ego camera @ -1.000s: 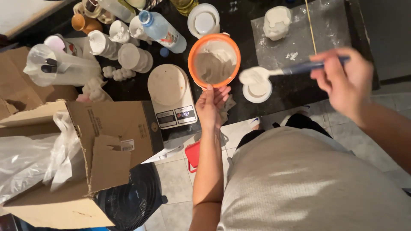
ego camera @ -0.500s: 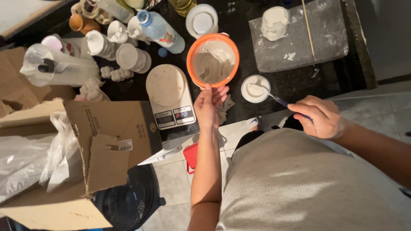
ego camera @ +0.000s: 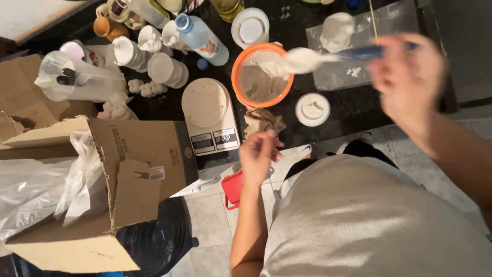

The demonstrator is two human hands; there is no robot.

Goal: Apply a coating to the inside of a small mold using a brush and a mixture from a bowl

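Spoon [ego camera: 312, 58]: blue handle, bowl heaped with white powder, held over rim of orange bowl [ego camera: 262, 75] on dark counter [ego camera: 359, 110]. Right hand [ego camera: 407, 77]: blurred, closed around spoon handle. Left hand [ego camera: 260, 154]: fingers curled, below crumpled rag [ego camera: 262, 122]; cannot tell if touching. Small white cup [ego camera: 312, 109] just right of bowl. Kitchen scale [ego camera: 210, 115] left of bowl. Cardboard box [ego camera: 102, 190] at lower left.

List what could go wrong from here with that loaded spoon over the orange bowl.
1. The spoon is heaped with white paste and the right hand is motion-blurred; some may drop outside the orange bowl onto the dark counter.
2. The left hand is off the bowl, so a knock from the spoon might shift or tip it.
3. The kitchen scale sits close beside the bowl; splashes could soil it.
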